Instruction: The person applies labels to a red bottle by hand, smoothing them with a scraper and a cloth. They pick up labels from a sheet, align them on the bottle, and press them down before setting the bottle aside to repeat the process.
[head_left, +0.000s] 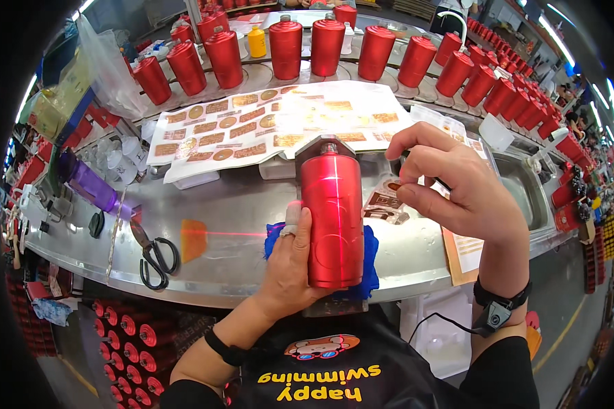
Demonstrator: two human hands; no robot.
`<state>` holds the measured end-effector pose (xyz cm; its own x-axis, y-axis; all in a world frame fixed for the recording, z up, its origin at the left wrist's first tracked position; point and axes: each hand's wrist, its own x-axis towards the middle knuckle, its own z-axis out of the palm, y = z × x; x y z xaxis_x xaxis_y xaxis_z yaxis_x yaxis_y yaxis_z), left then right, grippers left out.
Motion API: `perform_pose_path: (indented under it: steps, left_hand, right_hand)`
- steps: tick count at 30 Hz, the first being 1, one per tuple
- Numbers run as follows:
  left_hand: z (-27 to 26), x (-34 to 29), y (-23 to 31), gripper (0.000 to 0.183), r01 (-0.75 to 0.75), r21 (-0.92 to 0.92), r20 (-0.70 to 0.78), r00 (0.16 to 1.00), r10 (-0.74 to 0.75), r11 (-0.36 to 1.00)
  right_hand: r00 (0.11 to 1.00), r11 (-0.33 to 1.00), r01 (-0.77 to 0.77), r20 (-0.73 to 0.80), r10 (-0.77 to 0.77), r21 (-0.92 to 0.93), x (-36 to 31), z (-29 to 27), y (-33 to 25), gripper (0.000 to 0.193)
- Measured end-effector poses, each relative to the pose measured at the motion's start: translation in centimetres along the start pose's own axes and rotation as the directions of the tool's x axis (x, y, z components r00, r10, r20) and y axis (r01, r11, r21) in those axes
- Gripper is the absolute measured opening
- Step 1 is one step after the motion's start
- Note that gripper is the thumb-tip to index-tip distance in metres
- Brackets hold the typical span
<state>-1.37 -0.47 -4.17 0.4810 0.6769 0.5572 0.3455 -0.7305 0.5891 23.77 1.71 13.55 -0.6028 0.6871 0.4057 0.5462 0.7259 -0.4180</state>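
Note:
A glossy red bottle (pixel 335 225) with a narrow neck stands against a dark metal holder (pixel 307 151) in front of me. A red laser line runs down its face, where raised shapes show. My left hand (pixel 290 262) is closed round the bottle's lower left side; a white cover sits on one fingertip. Beside the bottle my right hand (pixel 447 177) is raised with fingers curled and thumb close to a fingertip; whatever the pinch holds is too small to make out. Just past that thumb lies a clear film with brown decals (pixel 387 199). A blue cloth (pixel 370 255) lies beneath the bottle.
Sheets of gold-brown decals (pixel 218 129) spread behind the bottle. Several red bottles (pixel 285 51) line a curved conveyor. At left are black scissors (pixel 158 262), an orange scraper-like piece (pixel 194 240) and a purple bottle (pixel 92 187). A sink (pixel 522 184) is at right.

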Motion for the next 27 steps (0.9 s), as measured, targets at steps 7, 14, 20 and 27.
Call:
perform_pose_path:
  steps: [7, 14, 20, 27]
  left_hand:
    - [-1.6, 0.2, 1.4, 0.114, 0.035, 0.125, 0.058, 0.997, -0.043, 0.991]
    - [-1.7, 2.0, -0.2, 0.098, 0.263, -0.599, 0.084, 0.960, -0.267, 0.756]
    - [0.1, 4.9, 0.1, 0.089, 0.401, -0.601, 0.035, 0.878, -0.478, 0.692]
    - [0.1, 4.7, 0.3, 0.088, 0.363, -0.712, 0.067, 0.887, -0.456, 0.602]
  right_hand:
    - [0.996, 0.994, 0.067, 0.046, -0.071, 0.082, 1.3, -0.4, -0.1, 0.010]
    - [0.997, 0.990, -0.080, 0.011, 0.079, 0.120, 2.8, 5.4, 4.7, 0.013]
    - [0.987, 0.972, -0.153, -0.019, 0.159, 0.178, 2.9, 7.4, 5.4, 0.013]
    - [0.981, 0.967, -0.180, -0.033, 0.189, 0.178, 2.7, 7.8, 5.5, 0.015]
